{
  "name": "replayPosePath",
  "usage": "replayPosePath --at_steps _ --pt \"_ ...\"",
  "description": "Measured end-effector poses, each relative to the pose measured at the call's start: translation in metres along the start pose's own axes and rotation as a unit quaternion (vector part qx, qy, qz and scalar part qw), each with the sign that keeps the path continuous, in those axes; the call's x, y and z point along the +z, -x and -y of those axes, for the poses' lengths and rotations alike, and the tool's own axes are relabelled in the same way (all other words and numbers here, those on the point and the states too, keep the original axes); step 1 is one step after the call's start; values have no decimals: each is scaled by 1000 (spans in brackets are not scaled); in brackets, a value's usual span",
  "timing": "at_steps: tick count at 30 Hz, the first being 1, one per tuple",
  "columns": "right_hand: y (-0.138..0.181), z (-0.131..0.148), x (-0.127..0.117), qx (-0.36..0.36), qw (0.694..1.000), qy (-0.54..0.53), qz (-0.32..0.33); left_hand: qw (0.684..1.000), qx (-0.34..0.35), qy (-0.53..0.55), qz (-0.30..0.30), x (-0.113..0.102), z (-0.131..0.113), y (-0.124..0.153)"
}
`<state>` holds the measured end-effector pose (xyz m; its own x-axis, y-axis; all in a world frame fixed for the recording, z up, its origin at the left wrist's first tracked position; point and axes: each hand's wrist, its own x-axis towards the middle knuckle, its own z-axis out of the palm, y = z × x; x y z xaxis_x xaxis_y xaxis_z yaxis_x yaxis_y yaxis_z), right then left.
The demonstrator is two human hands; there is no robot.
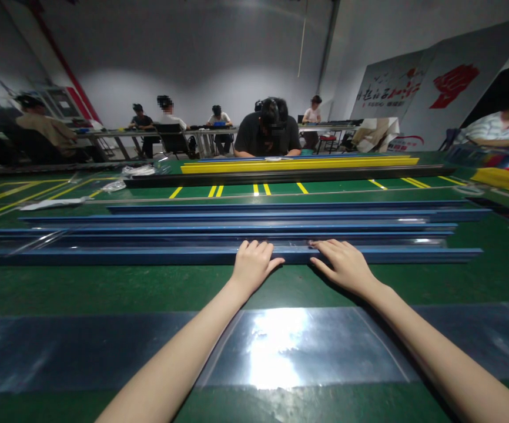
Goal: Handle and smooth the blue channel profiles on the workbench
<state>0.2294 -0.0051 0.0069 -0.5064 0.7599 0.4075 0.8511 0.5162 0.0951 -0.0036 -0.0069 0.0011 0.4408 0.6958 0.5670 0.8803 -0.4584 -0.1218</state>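
Note:
Several long blue strips (148,255) lie side by side across a green table (104,288). My left hand (251,264) rests on the nearest blue strip near its middle, fingers curled over its far edge. Just to the right, my right hand (345,264) lies on the same strip, fingers together and bent over the top, thumb pointing left. A long clear plastic sheet (276,346) stretches flat across the table under my forearms and reflects a ceiling light.
Beyond the blue strips lie a dark strip (281,176) and yellow strips (298,164). Clear plastic wrappers (137,170) sit at the far left. A person in black (267,132) works opposite; other people sit at tables behind and at the right edge.

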Motion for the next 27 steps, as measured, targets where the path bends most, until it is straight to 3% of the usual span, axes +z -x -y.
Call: replayPosePath --at_steps 27 --pt "0 -1 1 -2 1000 -2 2 1000 -14 -6 -2 1 -1 0"
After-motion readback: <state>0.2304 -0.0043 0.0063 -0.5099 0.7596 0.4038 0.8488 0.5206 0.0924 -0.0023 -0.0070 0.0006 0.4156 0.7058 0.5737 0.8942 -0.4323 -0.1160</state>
